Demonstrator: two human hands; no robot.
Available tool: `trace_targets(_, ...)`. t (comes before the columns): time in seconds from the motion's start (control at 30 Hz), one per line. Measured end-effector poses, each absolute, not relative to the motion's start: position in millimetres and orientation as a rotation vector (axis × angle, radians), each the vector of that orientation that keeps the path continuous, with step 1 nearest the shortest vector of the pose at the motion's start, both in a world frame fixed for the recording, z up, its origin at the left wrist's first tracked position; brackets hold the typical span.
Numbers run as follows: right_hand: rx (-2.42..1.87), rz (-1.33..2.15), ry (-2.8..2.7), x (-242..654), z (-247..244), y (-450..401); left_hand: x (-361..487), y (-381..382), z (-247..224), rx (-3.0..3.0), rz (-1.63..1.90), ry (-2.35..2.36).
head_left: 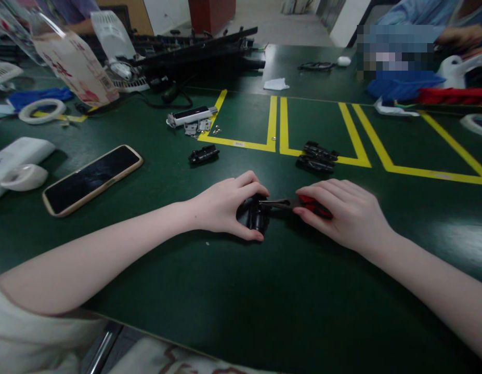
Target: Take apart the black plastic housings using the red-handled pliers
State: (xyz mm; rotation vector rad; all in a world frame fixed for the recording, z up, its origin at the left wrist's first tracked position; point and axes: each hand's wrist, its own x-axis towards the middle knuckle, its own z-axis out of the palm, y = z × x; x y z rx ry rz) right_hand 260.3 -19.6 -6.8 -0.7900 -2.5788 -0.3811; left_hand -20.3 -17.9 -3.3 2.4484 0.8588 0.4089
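Note:
Between its thumb and fingers my left hand (235,208) grips a small black part (258,217) on the dark green table (209,301). My right hand (340,210) is closed round the red handles of pliers (282,203), whose dark jaws point left and meet the top of the black part. Just beyond my right hand lie two similar black parts (316,157), side by side. Another black part (204,155) rests beyond my left hand. Small metal brackets (197,127) and screws (217,130) sit near a white and black device (192,116).
A phone (93,179) and white devices (20,161) lie at the left, with a tape roll (41,111) and a carton (73,65) behind. Yellow tape frames (322,156) mark the table. Black strips (202,52) are piled at the back. Another person's hands (465,39) show at the upper right.

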Motion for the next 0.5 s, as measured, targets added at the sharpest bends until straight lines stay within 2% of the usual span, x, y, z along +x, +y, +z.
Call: trace_targets(0.5,-0.819,-0.429,-2.567,256.4,-6.9,-19.3,-19.1,-17.8,-2.8,2.421,0.436,0.891)
